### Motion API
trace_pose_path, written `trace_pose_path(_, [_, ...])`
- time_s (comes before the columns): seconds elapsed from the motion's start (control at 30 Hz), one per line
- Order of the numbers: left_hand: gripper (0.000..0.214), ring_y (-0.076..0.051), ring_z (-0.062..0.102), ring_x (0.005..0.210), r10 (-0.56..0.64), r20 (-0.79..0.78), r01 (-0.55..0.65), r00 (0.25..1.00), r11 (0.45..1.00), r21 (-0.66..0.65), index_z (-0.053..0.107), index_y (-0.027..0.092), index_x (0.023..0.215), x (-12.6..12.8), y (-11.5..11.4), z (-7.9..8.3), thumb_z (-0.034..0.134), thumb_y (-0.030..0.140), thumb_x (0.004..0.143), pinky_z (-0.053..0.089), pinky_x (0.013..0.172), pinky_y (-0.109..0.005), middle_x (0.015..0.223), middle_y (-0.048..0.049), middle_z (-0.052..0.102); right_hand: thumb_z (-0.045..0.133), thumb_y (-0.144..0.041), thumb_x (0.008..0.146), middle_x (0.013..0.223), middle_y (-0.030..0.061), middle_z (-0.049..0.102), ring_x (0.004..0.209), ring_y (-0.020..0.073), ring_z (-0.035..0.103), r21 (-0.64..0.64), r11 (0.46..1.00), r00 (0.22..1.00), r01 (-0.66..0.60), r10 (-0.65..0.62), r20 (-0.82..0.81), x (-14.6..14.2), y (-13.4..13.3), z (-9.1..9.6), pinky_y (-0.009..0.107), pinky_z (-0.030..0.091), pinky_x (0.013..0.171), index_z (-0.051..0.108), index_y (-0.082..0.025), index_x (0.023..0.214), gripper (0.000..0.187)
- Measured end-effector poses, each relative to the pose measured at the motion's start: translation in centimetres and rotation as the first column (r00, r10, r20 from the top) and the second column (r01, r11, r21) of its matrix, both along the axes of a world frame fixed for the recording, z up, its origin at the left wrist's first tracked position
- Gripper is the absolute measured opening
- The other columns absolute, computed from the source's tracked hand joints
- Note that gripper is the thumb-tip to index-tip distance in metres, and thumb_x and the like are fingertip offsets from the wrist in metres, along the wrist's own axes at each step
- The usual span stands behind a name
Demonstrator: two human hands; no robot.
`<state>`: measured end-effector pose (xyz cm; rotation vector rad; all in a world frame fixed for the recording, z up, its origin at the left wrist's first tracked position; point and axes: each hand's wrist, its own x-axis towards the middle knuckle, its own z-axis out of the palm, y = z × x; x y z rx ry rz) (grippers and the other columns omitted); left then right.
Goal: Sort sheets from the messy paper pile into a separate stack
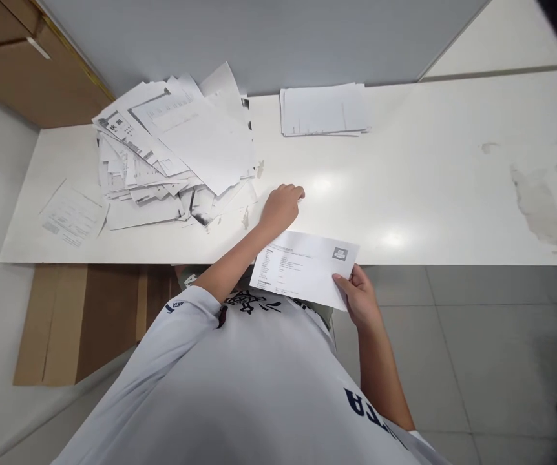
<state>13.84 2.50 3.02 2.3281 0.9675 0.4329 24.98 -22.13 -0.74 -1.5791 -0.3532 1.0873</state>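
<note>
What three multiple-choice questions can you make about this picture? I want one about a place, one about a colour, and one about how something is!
1. Where is the messy pile of papers?
A) on the floor
B) on the table
C) in a box

2. What colour is the sheet in the right hand?
A) red
B) blue
C) white

3. How is the left hand?
A) curled up
B) spread wide open
C) holding a cup

Answers:
1. B, the pile sits on the tabletop.
2. C, the paper is white with dark print.
3. A, the hand is bunched, with nothing showing in it.
</note>
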Motion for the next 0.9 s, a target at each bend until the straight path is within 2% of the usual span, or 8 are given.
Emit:
trace_pose_path(0.1, [0.037, -0.019, 0.058, 0.097, 0.066, 0.139, -0.041, 0.988, 0.984, -0.176, 0.063, 0.019, 0.094, -0.4, 0.5, 0.1, 0.033, 0.000, 0.082, 0.046, 0.086, -0.033, 0.096, -0.0055, 0.068, 0.078, -0.039, 0.066, 0.111, 0.0074, 0.072, 0.100, 0.0256, 0.065, -0.001, 1.000, 0.999, -0.013, 0.013, 0.034, 0.5, 0.2, 0.3, 0.039, 0.051, 0.086, 0.067, -0.023, 0.105, 0.044])
trace_pose_path(0.27, [0.039, -0.016, 0.063, 0.090, 0.193, 0.280, -0.038, 0.940, 0.878, -0.478, 0.065, 0.019, 0.091, -0.4, 1.7, 0.6, 0.034, 0.000, 0.076, 0.049, 0.080, -0.031, 0.094, -0.0035, 0.070, 0.076, -0.041, 0.068, 0.108, 0.0072, 0.073, 0.095, 0.0242, 0.066, 0.003, 1.000, 0.994, 0.004, -0.004, 0.112, 1.0, 0.0, 1.1, 0.036, 0.052, 0.080, 0.068, -0.022, 0.105, 0.042])
trace_pose_path(0.43, [0.038, -0.017, 0.064, 0.098, 0.289, 0.315, -0.103, 0.904, 0.863, -0.494, 0.065, 0.020, 0.098, -1.4, 1.8, 0.5, 0.034, 0.005, 0.083, 0.050, 0.088, -0.033, 0.099, -0.0041, 0.070, 0.077, -0.038, 0.061, 0.091, 0.0060, 0.074, 0.076, 0.0231, 0.065, -0.065, 0.997, 0.981, 0.034, -0.021, 0.191, 4.2, -1.2, 3.8, 0.033, 0.051, 0.065, 0.072, -0.022, 0.095, 0.038])
trace_pose_path(0.57, [0.029, -0.021, 0.056, 0.119, -0.003, 0.280, 0.092, 0.960, 0.948, -0.304, 0.063, 0.023, 0.116, -5.2, 0.9, 0.4, 0.046, 0.021, 0.092, 0.044, 0.104, -0.038, 0.125, -0.0067, 0.063, 0.074, -0.027, 0.056, 0.075, 0.0020, 0.068, 0.063, 0.0160, 0.056, 0.138, 0.941, 0.824, 0.308, -0.337, 0.456, 9.9, 0.5, 8.6, 0.028, 0.042, 0.056, 0.071, -0.020, 0.079, 0.024])
trace_pose_path(0.63, [0.028, -0.022, 0.050, 0.127, -0.122, 0.237, 0.172, 0.964, 0.963, -0.206, 0.063, 0.024, 0.119, -7.0, 0.2, 0.4, 0.050, 0.027, 0.093, 0.040, 0.110, -0.040, 0.131, -0.0073, 0.059, 0.072, -0.024, 0.058, 0.075, 0.0014, 0.065, 0.065, 0.0147, 0.052, 0.267, 0.920, 0.742, 0.288, -0.391, 0.545, 12.7, 4.2, 10.9, 0.027, 0.040, 0.057, 0.071, -0.019, 0.081, 0.024])
trace_pose_path(0.73, [0.028, -0.022, 0.048, 0.129, -0.159, 0.171, 0.187, 0.972, 0.969, -0.161, 0.063, 0.025, 0.118, -8.6, -0.6, 0.5, 0.046, 0.032, 0.096, 0.041, 0.109, -0.040, 0.132, -0.0074, 0.058, 0.069, -0.023, 0.063, 0.077, 0.0018, 0.064, 0.068, 0.0132, 0.051, 0.281, 0.958, 0.809, 0.052, -0.206, 0.551, 15.4, 13.4, 12.5, 0.028, 0.039, 0.062, 0.069, -0.016, 0.085, 0.023])
trace_pose_path(0.8, [0.029, -0.022, 0.048, 0.128, -0.161, 0.153, 0.183, 0.975, 0.972, -0.148, 0.064, 0.025, 0.117, -9.0, -0.9, 0.5, 0.044, 0.033, 0.097, 0.042, 0.108, -0.039, 0.132, -0.0074, 0.058, 0.066, -0.021, 0.063, 0.077, 0.0009, 0.064, 0.070, 0.0127, 0.052, 0.260, 0.964, 0.839, -0.051, -0.100, 0.535, 16.0, 20.5, 12.1, 0.028, 0.041, 0.066, 0.067, -0.015, 0.085, 0.023])
trace_pose_path(0.9, [0.027, -0.021, 0.050, 0.126, -0.145, 0.179, 0.164, 0.973, 0.982, -0.097, 0.064, 0.023, 0.115, -9.3, -1.2, 0.6, 0.046, 0.031, 0.096, 0.042, 0.108, -0.038, 0.130, -0.0082, 0.059, 0.057, -0.018, 0.063, 0.076, 0.0003, 0.063, 0.068, 0.0137, 0.054, 0.020, 0.999, 0.802, -0.050, 0.028, 0.597, 15.5, 29.7, 10.0, 0.029, 0.043, 0.067, 0.064, -0.015, 0.083, 0.021])
